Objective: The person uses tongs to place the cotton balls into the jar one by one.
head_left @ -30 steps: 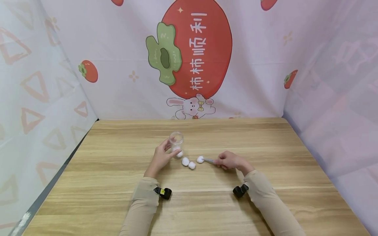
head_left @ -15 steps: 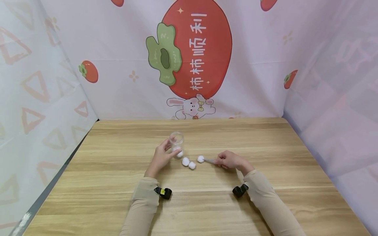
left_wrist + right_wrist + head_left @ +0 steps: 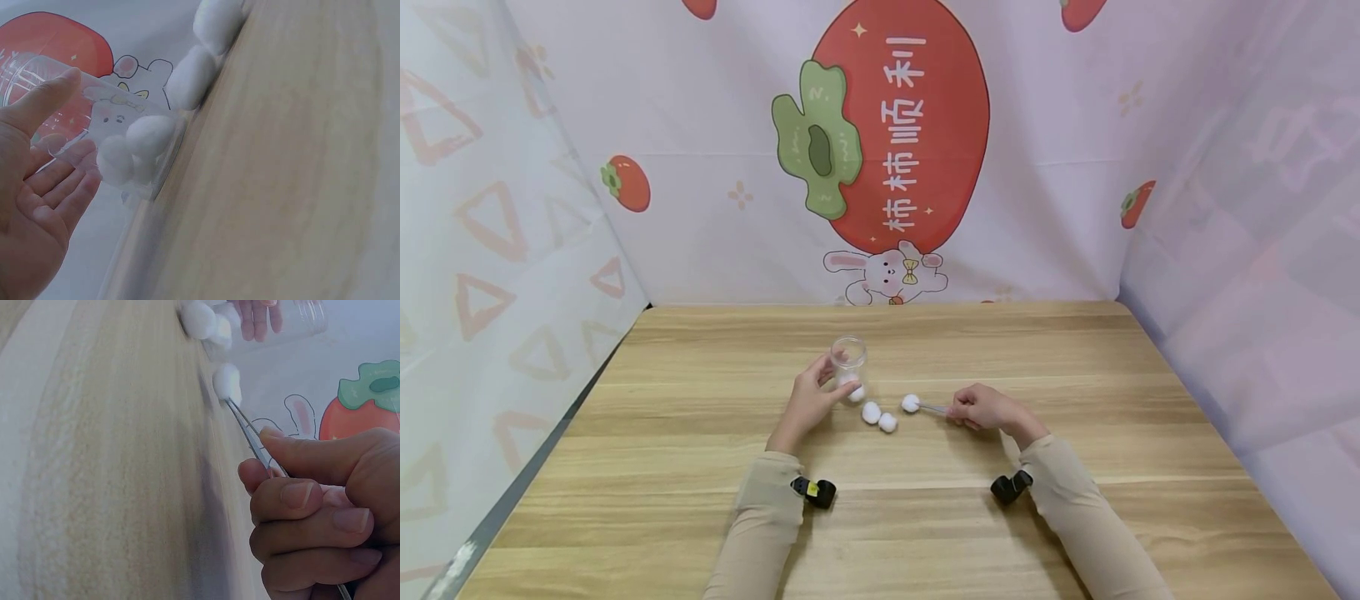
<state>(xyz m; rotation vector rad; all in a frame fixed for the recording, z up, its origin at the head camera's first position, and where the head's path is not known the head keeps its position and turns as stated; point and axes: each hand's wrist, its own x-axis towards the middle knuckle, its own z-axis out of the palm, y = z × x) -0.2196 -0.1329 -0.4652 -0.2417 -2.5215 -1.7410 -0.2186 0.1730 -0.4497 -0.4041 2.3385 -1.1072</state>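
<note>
My left hand (image 3: 808, 402) grips a clear plastic jar (image 3: 850, 357), which stands upright and uncapped, thumb on one side and fingers on the other. White cotton balls (image 3: 150, 136) lie at its bottom. My right hand (image 3: 990, 408) holds metal tweezers (image 3: 247, 430) between thumb and fingers. Their tips pinch the edge of a single cotton ball (image 3: 226, 382), close over the table to the right of the jar. Between the jar and that ball, two more cotton balls, a left one (image 3: 871, 412) and a right one (image 3: 887, 422), lie side by side on the table.
The wooden table (image 3: 910, 533) reaches back to a hanging cloth (image 3: 1037, 217) printed with a large persimmon and a rabbit. Further cloths hang along the left and right sides. Black camera mounts, one on the left sleeve (image 3: 822, 493) and one on the right (image 3: 1009, 487), stick out inward.
The cotton ball at the tweezers' tips has shifted very slightly up in the head view, along with the tweezers. My left hand and the jar stay in place.
</note>
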